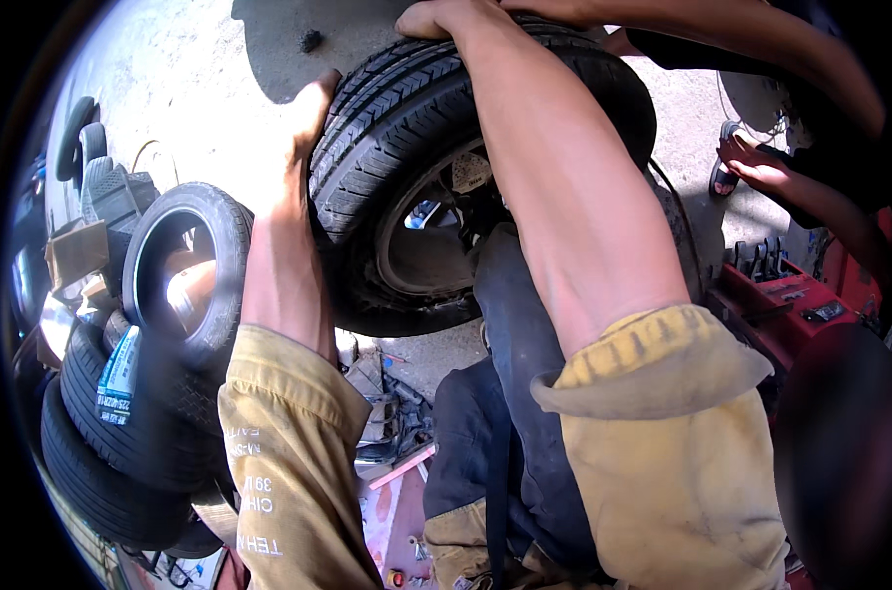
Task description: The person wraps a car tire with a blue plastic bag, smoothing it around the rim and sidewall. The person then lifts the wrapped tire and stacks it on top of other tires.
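A black car tyre [387, 157] mounted on a metal rim [431, 261] stands tilted in front of my legs. My left hand [313, 103] grips the left side of its tread, with the fingers partly hidden behind the tyre. Over the top of the tread lies my right hand [434, 20], its forearm crossing the wheel's face; the fingers are only partly visible, curled against the rubber. Another person's arm [653, 14] reaches in from the upper right to the tyre's far top edge. That person's other hand [756, 169] hangs open at the right.
On the left several tyres [112, 423] are piled beside a cardboard box [77, 254]. A red tool case [790, 300] stands at the right, below a sandalled foot [725, 162]. Dark debris [392, 413] lies on the ground between my arms. A small dark lump [310, 40] sits on the concrete ahead.
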`<state>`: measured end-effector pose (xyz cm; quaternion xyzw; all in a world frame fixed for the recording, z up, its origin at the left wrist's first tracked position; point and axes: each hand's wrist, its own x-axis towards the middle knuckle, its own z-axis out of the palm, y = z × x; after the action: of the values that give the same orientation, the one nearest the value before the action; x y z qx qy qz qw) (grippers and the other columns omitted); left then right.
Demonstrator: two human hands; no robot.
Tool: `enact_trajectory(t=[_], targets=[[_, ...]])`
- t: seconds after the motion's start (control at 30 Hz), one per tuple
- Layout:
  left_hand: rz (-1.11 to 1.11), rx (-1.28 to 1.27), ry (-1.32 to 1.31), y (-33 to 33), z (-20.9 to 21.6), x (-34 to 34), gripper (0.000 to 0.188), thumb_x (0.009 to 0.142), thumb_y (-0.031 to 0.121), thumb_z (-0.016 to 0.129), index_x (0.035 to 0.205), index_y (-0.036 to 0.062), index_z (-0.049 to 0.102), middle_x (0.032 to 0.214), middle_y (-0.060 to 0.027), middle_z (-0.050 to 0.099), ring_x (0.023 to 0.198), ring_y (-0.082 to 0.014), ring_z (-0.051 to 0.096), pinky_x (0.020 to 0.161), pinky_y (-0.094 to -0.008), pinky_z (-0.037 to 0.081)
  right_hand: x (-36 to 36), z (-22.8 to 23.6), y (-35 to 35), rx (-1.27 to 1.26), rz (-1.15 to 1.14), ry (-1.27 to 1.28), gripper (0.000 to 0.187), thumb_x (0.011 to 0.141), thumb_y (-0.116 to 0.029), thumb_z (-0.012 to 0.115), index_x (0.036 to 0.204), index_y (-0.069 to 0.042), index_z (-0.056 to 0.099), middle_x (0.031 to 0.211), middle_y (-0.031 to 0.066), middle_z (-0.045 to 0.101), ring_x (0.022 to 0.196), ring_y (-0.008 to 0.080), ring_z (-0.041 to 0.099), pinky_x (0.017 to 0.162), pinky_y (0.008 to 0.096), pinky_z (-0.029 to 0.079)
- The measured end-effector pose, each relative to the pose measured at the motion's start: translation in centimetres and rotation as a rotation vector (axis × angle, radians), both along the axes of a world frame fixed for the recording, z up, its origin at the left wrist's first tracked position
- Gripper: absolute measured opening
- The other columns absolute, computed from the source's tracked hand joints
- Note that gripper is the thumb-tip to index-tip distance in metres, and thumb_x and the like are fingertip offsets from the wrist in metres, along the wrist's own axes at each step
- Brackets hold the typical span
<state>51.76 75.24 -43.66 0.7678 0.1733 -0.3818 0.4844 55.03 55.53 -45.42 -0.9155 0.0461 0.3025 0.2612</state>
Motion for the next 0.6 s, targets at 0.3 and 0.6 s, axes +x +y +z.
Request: enact_trajectory(t=[0.3,0.6], targets=[[-0.423,0.306,-0.465,10.5,-2.6,-2.1,0.052,0.1,0.04,0.034,0.11,-0.0021,0.062,0.117,-0.0247,0.067,0.107,-0.0357,0.061,0.096,-0.0456,0.043,-2.8,4.1,7.0,0.045,-0.074,0.301,0.045,0.092,-0.028,0.053,0.134,-0.012,0.062,0.14,0.0108,0.058,0.134,0.0177,0.05,0.112,0.0332,0.034],[-0.587,0.437,-0.37,7.5,1.5,-3.5,0.039,0.101,0.028,0.032,0.116,0.0039,0.059,0.127,-0.0278,0.061,0.121,-0.0435,0.057,0.103,-0.0478,0.041,-6.9,7.1,5.8,-0.074,0.001,0.095,0.041,0.103,-0.024,0.044,0.139,-0.01,0.055,0.146,0.0139,0.05,0.142,0.0225,0.04,0.117,0.0349,0.026]])
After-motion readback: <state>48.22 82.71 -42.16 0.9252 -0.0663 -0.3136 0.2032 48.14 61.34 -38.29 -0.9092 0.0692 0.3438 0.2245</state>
